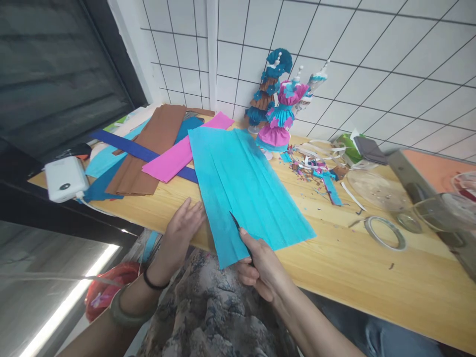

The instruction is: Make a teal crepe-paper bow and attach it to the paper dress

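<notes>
A large turquoise sheet of crepe paper (238, 173) lies flat on the wooden table, its near corner reaching over the front edge. My right hand (260, 263) is closed around dark scissors (235, 221), whose narrow blade shows against the paper and points away from me. The handles are mostly hidden by my fingers. A line runs up the sheet beyond the tip; whether it is a cut or a crease I cannot tell. My left hand (183, 225) rests at the sheet's left edge, palm down with the fingers stretched out, holding nothing.
Brown (148, 148), pink (174, 158) and dark blue paper strips (128, 145) overlap at the left, near a white power bank (65, 179). Ruffled paper figures (277, 114) stand by the tiled wall. Scraps (329, 186) and a tape roll (386, 233) lie right; a red basket (111, 287) sits below.
</notes>
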`<state>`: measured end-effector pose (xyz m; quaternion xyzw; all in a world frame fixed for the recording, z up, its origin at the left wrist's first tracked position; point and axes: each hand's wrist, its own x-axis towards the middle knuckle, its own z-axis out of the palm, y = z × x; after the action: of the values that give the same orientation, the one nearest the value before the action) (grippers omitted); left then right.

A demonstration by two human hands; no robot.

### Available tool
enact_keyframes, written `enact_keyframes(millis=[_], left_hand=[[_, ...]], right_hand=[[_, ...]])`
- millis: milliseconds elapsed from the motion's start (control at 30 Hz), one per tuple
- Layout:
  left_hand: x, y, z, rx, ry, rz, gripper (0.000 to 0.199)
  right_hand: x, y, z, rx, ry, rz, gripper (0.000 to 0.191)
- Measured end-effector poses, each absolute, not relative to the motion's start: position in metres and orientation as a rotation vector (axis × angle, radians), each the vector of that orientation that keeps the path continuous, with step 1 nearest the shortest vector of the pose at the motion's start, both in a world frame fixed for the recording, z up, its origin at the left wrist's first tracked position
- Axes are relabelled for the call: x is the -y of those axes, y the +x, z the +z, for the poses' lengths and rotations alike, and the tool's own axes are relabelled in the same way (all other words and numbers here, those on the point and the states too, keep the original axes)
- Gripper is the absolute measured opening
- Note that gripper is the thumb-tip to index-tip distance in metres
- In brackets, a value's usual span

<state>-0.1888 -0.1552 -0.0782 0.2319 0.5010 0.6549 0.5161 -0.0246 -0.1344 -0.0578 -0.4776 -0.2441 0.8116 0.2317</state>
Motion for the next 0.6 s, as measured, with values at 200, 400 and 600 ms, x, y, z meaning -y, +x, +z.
enact_keyframes(millis=[200,400,600], left_hand=[[0.129,-0.185,-0.063,-0.827,0.339,1.235,0.027],[0.104,-0.178,-0.061,-0.85,0.149,1.135,0.032],[0.1,-0.184,-0.06,-0.881,0.068,1.15,0.04]], right_hand=[[0.133,-0.023,-0.059,0.707,-1.281,2.238,0.05],[0.139,-0.01,-0.052,0.592,-1.3,2.416,0.04],[0.157,0.035,-0.041,1.14,-1.306,2.469,0.042]])
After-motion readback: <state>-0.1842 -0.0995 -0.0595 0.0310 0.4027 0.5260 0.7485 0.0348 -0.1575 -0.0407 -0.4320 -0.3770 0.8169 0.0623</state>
